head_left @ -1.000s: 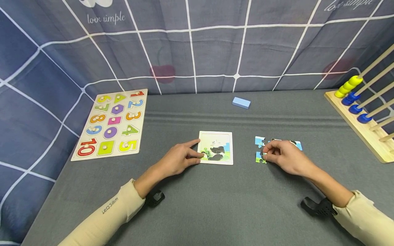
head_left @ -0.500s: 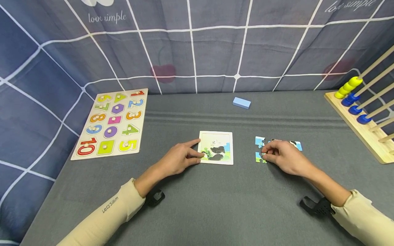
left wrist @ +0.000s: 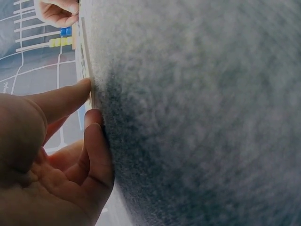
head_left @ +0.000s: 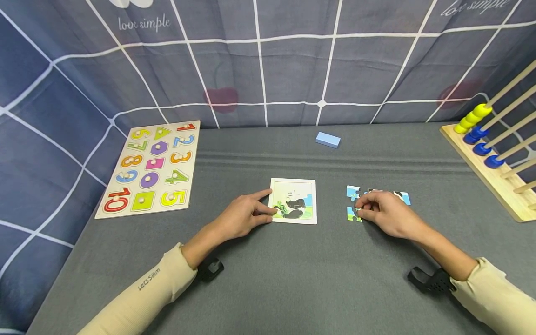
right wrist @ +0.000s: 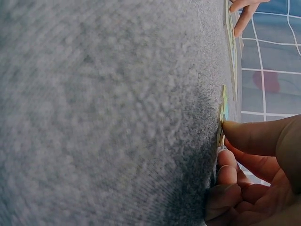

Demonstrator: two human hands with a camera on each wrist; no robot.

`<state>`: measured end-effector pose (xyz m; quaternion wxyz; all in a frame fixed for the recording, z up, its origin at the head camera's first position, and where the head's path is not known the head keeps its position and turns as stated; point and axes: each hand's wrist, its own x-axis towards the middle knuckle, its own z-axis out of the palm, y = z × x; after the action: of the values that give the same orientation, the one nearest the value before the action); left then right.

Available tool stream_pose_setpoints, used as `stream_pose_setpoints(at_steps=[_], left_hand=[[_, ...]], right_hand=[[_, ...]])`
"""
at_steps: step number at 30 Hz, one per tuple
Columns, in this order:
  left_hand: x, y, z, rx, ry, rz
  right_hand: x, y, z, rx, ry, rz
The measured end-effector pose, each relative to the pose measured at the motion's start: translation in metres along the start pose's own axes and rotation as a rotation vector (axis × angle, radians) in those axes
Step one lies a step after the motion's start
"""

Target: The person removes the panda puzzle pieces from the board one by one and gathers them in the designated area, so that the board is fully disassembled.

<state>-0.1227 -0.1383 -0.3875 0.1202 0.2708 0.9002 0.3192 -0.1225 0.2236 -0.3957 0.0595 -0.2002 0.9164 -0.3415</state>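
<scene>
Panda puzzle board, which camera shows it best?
The head view: it looks down on the panda puzzle board, showing nearly its whole printed face, with the left hand at one edge. Both wrist views show it nearly edge-on, as a thin strip.

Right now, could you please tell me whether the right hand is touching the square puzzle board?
No, the right hand is at the puzzle pieces, apart from the square puzzle board.

"love simple" on backdrop [head_left: 293,70]; 1 to 10 on board [head_left: 167,164]; "Lets" on sleeve [head_left: 138,293]
</scene>
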Motion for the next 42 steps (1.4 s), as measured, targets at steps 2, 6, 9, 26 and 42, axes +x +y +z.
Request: stream_pose_setpoints(at_steps=[2,6,9,26,42], left_hand=[[0.000,0.000,0.000,0.002,0.002,0.009],[-0.001,-0.001,0.000,0.010,0.007,0.020],[-0.002,-0.002,0.000,0.012,0.005,0.020],[0.000,-0.003,0.001,-0.002,-0.001,0.002],[0.000,-0.003,0.000,-0.003,-0.015,-0.001]], right_hand=[[0.000,0.000,0.000,-0.008,0.000,0.007],[-0.001,-0.001,0.001,-0.017,0.005,0.012],[-0.001,-0.001,0.002,-0.001,0.009,0.002],[0.022,-0.033,0.014,0.094,0.010,-0.029],[0.066,-0.067,0.047,0.111,-0.029,-0.140]])
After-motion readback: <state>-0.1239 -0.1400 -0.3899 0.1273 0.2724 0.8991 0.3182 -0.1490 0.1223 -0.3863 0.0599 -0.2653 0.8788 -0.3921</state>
